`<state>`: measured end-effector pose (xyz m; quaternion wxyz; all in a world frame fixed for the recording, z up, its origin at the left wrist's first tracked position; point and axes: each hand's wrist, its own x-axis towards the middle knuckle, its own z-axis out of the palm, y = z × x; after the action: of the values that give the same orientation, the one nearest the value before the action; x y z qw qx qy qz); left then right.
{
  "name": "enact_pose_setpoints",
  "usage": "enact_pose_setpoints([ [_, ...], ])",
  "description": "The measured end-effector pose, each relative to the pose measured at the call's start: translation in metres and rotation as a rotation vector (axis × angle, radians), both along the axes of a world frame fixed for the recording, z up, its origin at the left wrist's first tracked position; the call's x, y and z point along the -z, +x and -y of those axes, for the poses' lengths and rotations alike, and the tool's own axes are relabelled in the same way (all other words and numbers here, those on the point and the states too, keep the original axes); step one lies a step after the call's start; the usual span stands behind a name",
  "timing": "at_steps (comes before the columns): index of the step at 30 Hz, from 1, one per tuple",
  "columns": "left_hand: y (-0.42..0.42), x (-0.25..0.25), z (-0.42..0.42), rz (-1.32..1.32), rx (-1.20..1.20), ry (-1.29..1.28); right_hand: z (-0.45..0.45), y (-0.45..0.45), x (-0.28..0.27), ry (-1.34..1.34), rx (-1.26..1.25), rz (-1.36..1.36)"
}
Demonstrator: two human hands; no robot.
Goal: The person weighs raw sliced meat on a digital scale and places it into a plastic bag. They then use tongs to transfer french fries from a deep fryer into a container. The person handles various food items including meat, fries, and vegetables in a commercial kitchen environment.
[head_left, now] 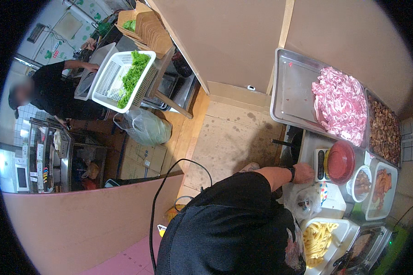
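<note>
My left hand [303,173], with a dark band on its wrist, rests at the near edge of a kitchen scale [320,165]. Its fingers look curled, but their undersides are hidden. On the scale sits a red round plastic bowl [341,162] with something yellow beneath. Below my hand in the picture lies a crumpled clear plastic bag [304,202], beside a dotted colourful item [323,193]. A white bowl [353,196] of meat pieces and a translucent tub [371,213] of reddish-brown strips stand beyond. My right hand is out of view.
A metal tray [296,87] holds sliced raw pink meat [342,103], beside browned chopped food [383,130]. Yellow fries [318,240] fill a white tray near my torso. A co-worker [67,89] stands left by a white basket [105,91] of lettuce. A black cable [153,213] loops behind me.
</note>
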<state>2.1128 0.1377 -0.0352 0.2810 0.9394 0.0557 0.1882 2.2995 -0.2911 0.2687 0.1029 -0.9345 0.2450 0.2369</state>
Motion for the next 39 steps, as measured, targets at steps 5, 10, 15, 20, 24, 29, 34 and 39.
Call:
enact_pose_setpoints([
  [5,0.004,0.002,-0.001,-0.028,-0.004,-0.007,0.04,0.013,0.027,0.106,-0.18,0.098],
  [10,0.0,-0.012,-0.001,-0.113,0.007,0.038,0.044,0.017,0.018,0.018,-0.192,0.102],
  [15,-0.003,-0.026,0.002,-0.308,0.008,0.082,0.089,0.042,0.05,0.032,-0.254,0.13],
  [20,0.016,-0.014,0.003,-0.233,0.132,0.074,0.224,0.093,0.135,0.135,-0.34,0.224],
  [24,-0.011,-0.006,-0.008,-0.067,0.079,0.031,0.104,0.084,0.038,-0.171,-0.54,0.086],
  [29,0.005,0.002,-0.008,-0.012,0.046,0.147,0.068,0.048,-0.025,-0.387,-0.5,0.076],
  [34,0.007,-0.009,-0.005,0.138,0.058,0.121,0.067,0.051,0.017,-0.167,-0.397,-0.01],
  [39,0.005,-0.005,-0.002,0.126,0.069,0.086,0.11,0.079,0.056,-0.294,-0.566,0.186],
])
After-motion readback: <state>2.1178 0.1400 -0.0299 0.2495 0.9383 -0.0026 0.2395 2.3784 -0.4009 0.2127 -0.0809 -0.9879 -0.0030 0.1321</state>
